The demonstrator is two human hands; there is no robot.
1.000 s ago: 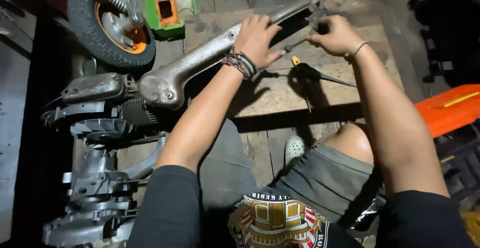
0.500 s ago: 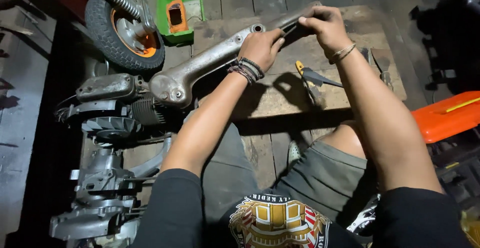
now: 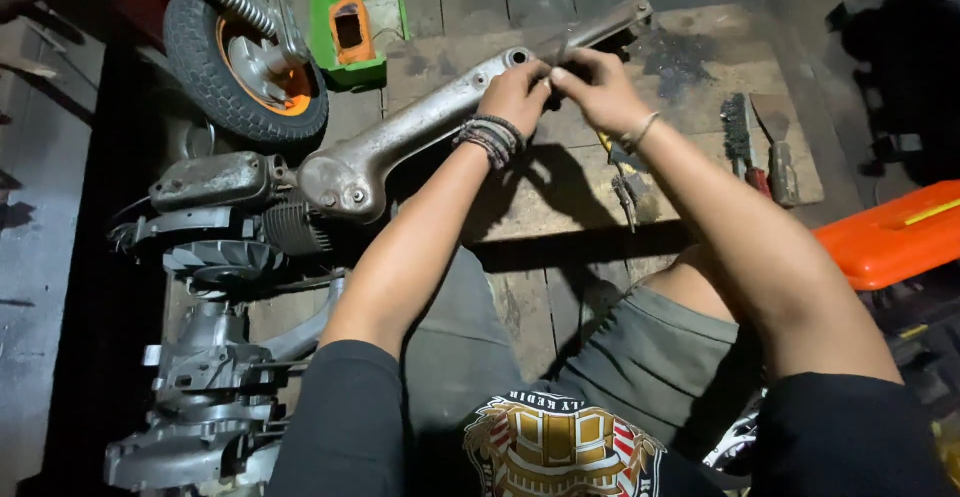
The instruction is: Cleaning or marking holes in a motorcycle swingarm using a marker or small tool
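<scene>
Engine (image 3: 215, 257): at nine o'clock, on the floor, fins showing.
Wheel (image 3: 245, 57): at eleven o'clock, orange hub.
Arm (image 3: 420, 132): long grey casting on the board, running from the engine toward one o'clock.
Left hand (image 3: 518, 92): fingers curled tight over the arm's upper end, gripping it.
Right hand (image 3: 595, 92): fingertips pinched on something small just beside the left; what, I cannot tell.
Brush (image 3: 738, 137): at three o'clock, untouched.

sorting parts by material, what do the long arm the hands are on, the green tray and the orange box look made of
The long arm under the left hand and right hand looks like cast metal: dull grey, scuffed, with dirty patches. The green tray looks like moulded plastic: bright, even colour and thin walls. The orange box is probably plastic too, smooth with a soft sheen.
</scene>
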